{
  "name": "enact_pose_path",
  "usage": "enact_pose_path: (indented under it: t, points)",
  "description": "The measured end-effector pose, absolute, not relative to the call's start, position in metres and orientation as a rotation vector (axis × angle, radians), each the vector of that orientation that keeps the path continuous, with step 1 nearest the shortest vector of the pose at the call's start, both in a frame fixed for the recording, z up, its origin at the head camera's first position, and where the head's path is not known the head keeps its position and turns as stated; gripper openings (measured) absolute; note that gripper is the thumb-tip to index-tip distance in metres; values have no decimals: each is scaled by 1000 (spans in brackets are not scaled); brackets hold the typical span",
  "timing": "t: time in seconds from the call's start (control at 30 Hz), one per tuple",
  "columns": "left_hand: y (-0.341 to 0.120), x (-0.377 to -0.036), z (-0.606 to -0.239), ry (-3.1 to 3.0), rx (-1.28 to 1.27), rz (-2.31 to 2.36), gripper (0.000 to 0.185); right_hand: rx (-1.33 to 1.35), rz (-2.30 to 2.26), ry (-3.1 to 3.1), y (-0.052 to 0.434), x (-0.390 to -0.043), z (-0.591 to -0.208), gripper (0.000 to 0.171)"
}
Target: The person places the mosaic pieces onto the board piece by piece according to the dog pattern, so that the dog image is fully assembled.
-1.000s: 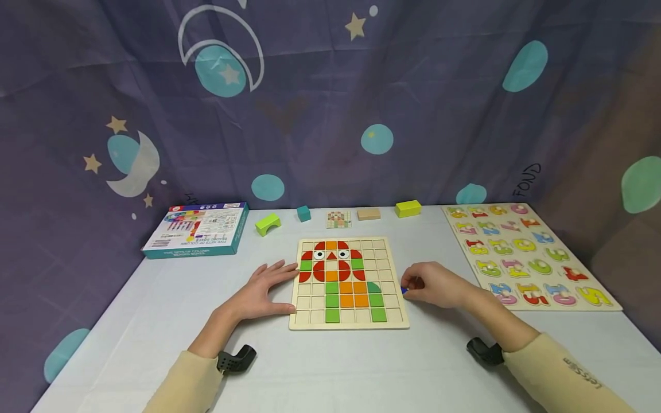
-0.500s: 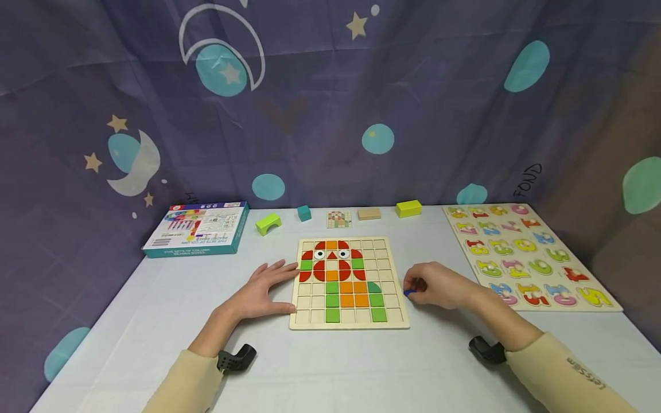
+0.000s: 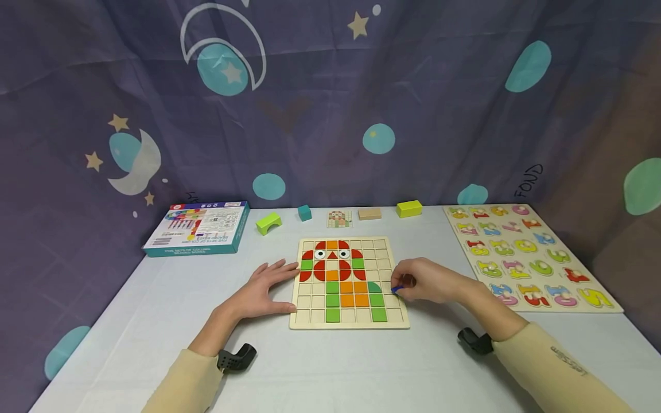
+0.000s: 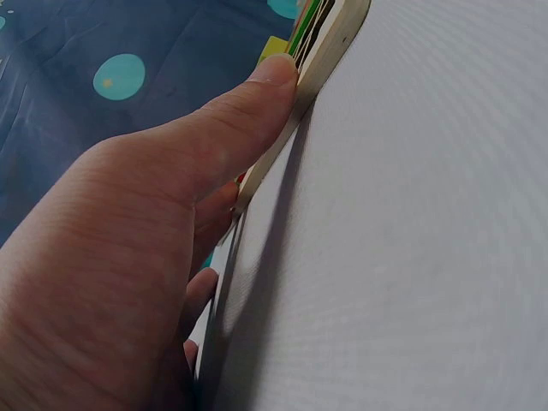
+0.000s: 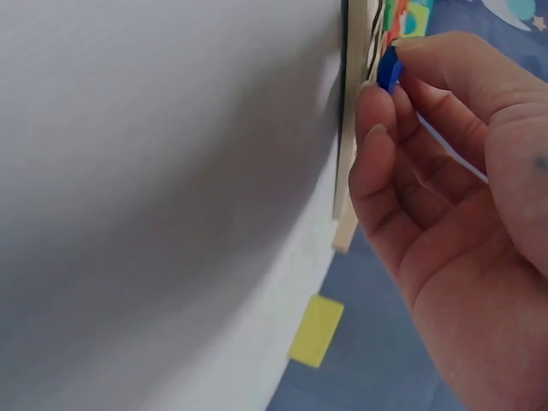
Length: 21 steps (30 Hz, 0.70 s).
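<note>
Two hands at a wooden grid puzzle board on a white table.

The left hand (image 3: 262,293) lies flat with fingers straight and spread, thumb pressed to the left edge of the square wooden grid board (image 3: 349,323) bearing a red, orange and green owl. The right hand (image 3: 431,282) pinches a small blue puzzle tile (image 3: 396,289) in curled fingertips, just over the board's right edge. Farther right lies a wooden number puzzle board (image 3: 599,306); farther back, a teal box (image 3: 196,229) and loose coloured blocks (image 3: 408,208).

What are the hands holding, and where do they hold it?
The right hand pinches a small blue piece by its edge, at the fingertips. The left hand holds nothing; it rests flat against the puzzle board.
</note>
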<state>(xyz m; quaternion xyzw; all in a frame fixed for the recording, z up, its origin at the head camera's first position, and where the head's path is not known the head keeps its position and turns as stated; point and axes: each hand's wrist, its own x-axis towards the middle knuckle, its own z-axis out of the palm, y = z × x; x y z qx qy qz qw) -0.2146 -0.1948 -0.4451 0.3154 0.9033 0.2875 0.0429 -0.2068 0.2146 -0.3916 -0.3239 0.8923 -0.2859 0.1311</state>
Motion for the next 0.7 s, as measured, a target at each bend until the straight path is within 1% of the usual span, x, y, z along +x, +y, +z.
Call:
enact_pose_path:
  t: [0.4,0.7]
  points:
    - [-196,-214,-445,2761,972,895,81,-968,-738,2536,200,-220,-391,12]
    - [-195,-214,-445,2763,974,896,81,-997,-739,2547,200,-221,-392,13]
